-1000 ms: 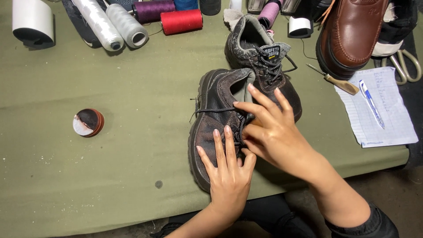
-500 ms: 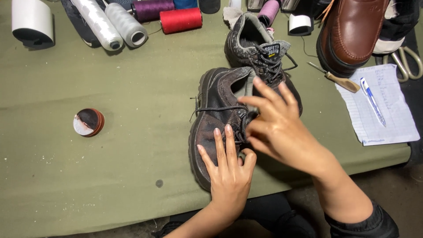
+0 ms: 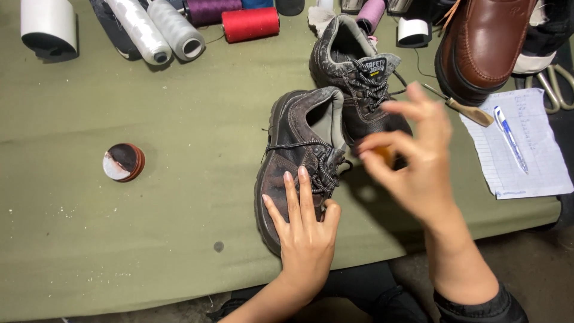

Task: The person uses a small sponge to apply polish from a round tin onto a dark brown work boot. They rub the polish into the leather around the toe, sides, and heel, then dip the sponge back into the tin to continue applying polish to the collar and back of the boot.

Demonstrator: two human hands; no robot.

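An olive-green cloth-covered worktable [image 3: 119, 239] fills most of the view. At its top right edge lies a glossy brown leather shoe [image 3: 487, 45]. Near the middle lie two worn dark brown lace-up work shoes: the nearer work shoe [image 3: 296, 137] points toward the person, and the farther work shoe [image 3: 353, 66] lies just behind it, the two touching. A sheet of white lined paper [image 3: 526, 149] with a blue pen [image 3: 510, 139] on it sits at the right, a wooden-handled awl [image 3: 463, 109] beside it. Along the top edge lie a white roll [image 3: 48, 27], two white thread cones [image 3: 158, 30] and a red thread spool [image 3: 250, 24]. A small round tin [image 3: 122, 162] sits apart on the left.

The left hand [image 3: 305, 230] lies flat on the toe of the nearer work shoe, fingers spread and pressing down. The right hand [image 3: 412, 161] hovers blurred above the shoes, thumb and fingers drawn close together around something small and yellowish; what it is cannot be told.
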